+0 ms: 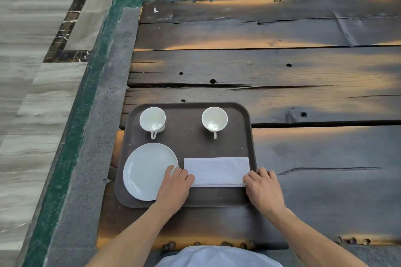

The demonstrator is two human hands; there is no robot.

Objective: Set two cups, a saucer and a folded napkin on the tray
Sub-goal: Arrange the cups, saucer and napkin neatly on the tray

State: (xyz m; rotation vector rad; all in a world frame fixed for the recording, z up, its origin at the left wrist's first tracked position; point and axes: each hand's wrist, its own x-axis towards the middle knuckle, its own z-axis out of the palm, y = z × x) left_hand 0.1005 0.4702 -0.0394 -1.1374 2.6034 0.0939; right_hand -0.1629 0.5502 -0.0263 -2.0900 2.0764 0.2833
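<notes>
Napkin [217, 171] between fingertips — both hands.

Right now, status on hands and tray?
Left hand and right hand grip the folded white napkin ends. Two white cups, white saucer sit on dark brown tray. Nothing obstructing.

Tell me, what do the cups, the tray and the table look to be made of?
The cups look like glazed white porcelain: thin rims, glossy highlights inside. The tray seems matte dark brown plastic or rubber-coated, with rounded moulded corners; I cannot tell which. The table is rough dark wood planks, showing cracks, grain and holes.
</notes>
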